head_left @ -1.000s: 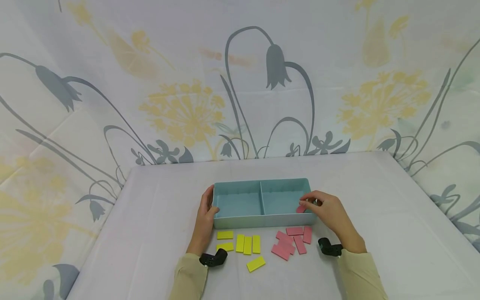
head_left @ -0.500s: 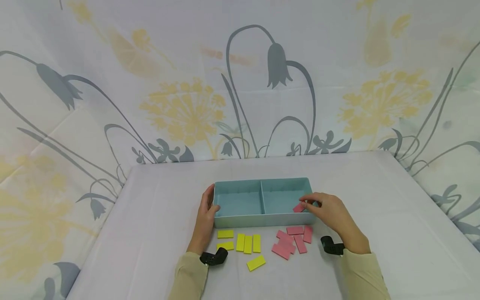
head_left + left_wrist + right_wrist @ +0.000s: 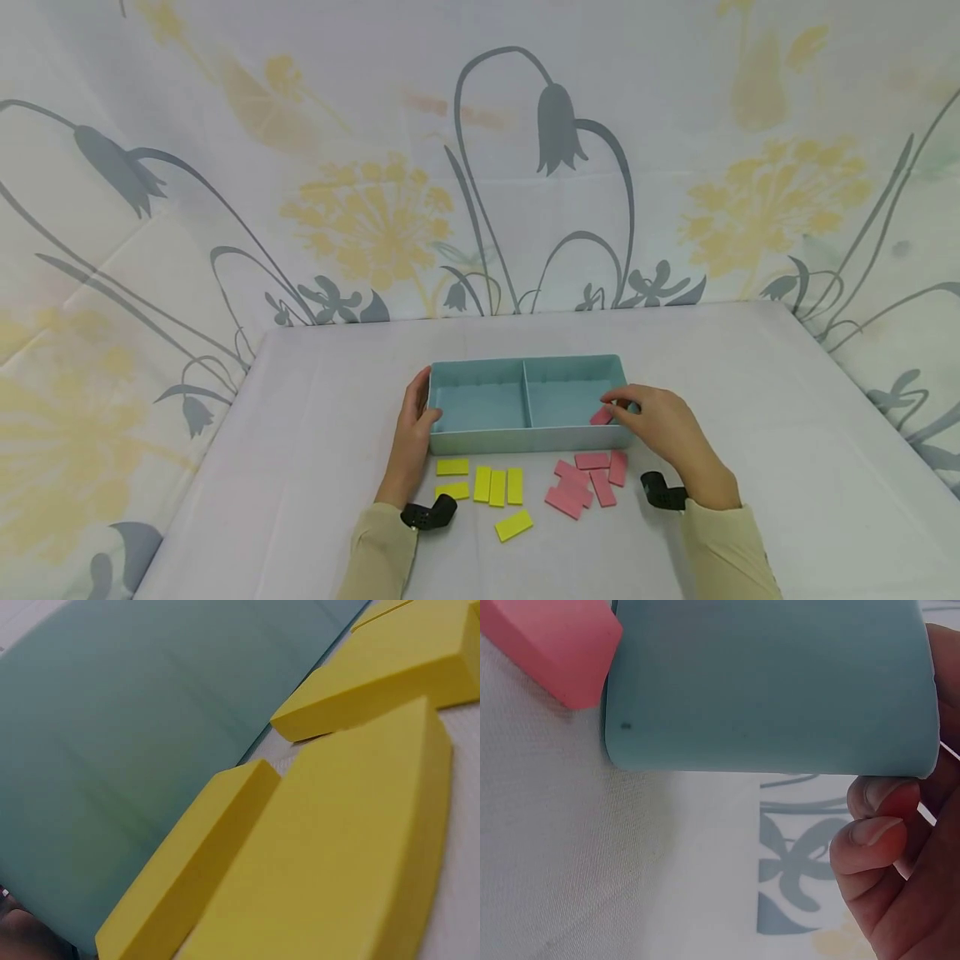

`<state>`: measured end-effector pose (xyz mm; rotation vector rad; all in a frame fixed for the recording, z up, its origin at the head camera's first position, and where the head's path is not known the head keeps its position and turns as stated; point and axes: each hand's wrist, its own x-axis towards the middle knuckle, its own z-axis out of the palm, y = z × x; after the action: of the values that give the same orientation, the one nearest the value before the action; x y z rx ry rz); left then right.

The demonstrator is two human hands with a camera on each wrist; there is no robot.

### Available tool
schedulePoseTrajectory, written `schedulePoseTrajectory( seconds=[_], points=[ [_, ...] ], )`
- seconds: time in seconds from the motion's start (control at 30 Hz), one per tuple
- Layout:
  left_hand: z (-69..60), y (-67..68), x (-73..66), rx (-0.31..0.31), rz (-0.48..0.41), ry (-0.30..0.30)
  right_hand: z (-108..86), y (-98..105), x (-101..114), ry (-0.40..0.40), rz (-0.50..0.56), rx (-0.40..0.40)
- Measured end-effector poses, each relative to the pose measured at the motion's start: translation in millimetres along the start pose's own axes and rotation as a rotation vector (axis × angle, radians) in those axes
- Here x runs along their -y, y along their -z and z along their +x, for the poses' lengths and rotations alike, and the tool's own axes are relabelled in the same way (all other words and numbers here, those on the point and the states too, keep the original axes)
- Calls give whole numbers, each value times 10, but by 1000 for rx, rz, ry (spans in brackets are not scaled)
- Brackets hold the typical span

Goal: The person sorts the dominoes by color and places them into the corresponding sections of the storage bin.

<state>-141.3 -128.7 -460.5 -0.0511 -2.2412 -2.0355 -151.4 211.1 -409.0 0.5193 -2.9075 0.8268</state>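
Well, box [image 3: 532,439] on white cloth [image 3: 337,400], floral fabric [image 3: 502,167] behind.

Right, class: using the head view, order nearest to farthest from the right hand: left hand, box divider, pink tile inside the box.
1. Pink tile: right side, pinched by the right hand.
2. Box divider: midway along the box.
3. Left hand: gripping the box's left end.
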Motion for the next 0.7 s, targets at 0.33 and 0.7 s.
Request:
schedulePoseTrajectory(
  seconds=[0.33, 0.7],
  points=[
    [-17, -8, -4, -8, 15, 6, -15, -4, 18, 13, -5, -9],
    [-16, -9, -5, -6, 13, 1, -20, 5, 29, 4, 13, -3]
  ],
)
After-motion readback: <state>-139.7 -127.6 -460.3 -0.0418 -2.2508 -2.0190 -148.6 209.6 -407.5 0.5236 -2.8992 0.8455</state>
